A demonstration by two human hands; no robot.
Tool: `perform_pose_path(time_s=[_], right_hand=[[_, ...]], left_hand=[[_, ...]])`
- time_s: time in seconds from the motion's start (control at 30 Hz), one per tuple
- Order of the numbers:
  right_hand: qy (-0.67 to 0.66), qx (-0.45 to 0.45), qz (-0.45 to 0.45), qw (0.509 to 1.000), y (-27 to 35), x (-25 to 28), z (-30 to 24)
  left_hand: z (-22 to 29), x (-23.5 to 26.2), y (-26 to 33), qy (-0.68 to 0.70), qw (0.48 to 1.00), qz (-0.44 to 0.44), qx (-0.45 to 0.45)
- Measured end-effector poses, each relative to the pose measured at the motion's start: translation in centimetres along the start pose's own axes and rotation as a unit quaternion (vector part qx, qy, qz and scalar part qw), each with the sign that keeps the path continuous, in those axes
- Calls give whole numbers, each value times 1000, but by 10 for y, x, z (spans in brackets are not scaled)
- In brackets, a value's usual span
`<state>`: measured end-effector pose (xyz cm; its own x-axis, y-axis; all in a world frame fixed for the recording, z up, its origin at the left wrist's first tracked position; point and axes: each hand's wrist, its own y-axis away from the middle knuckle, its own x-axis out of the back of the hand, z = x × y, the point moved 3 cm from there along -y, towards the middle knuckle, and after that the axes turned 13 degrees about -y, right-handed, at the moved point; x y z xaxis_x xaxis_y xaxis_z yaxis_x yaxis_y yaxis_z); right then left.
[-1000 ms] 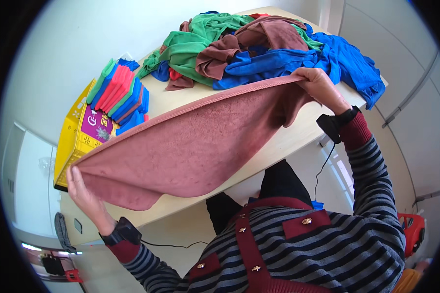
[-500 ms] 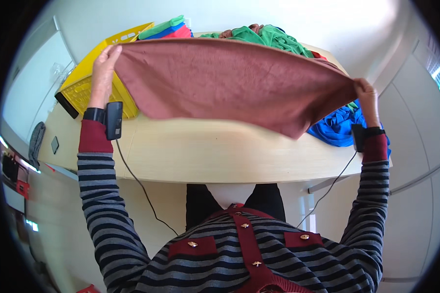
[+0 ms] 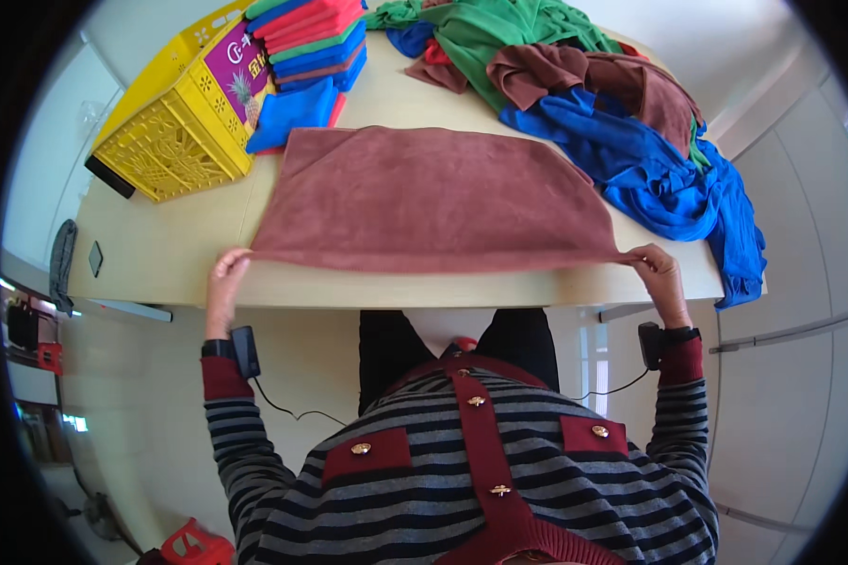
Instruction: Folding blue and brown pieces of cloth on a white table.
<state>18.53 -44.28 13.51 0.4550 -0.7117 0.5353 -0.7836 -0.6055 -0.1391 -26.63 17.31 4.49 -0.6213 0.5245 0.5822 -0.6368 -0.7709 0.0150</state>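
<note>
Spread flat on the pale worktop (image 3: 160, 254): a dusty-pink towel (image 3: 433, 198), its near edge along the worktop's front. Left hand (image 3: 226, 282) pinching the towel's near left corner, fingers closed on the cloth. Right hand (image 3: 658, 278) pinching the near right corner the same way, hands well apart with the towel's edge taut between them. Behind the towel to the right, a loose heap of cloths (image 3: 584, 85) in green, brown and blue, one blue piece hanging over the worktop's right end. Behind to the left, a neat stack of folded cloths (image 3: 311, 47) in red, green and blue, just beside a yellow plastic crate (image 3: 174, 141). Black bands with small devices on both wrists, cables trailing down from them.
</note>
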Motion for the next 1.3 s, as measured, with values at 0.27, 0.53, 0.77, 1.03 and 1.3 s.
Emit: perform_pose_path(time_s=[0.27, 0.53, 0.77, 1.03, 1.3], right_hand=[[-149, -199, 38, 968, 40, -18, 54], [-316, -146, 77, 934, 40, -19, 38], [-322, -67, 66, 942, 37, -13, -16], [-227, -85, -5, 970, 23, -24, -6], [-67, 201, -131, 969, -45, -145, -136]], left_hand=[[-1, -8, 28, 40, 999, -6, -9], [17, -15, 45, 186, 982, -4, -26], [49, -12, 47, 252, 964, -2, -81], [27, -19, 35, 178, 983, -30, -32], [185, -90, 6, 75, 949, -170, -253]])
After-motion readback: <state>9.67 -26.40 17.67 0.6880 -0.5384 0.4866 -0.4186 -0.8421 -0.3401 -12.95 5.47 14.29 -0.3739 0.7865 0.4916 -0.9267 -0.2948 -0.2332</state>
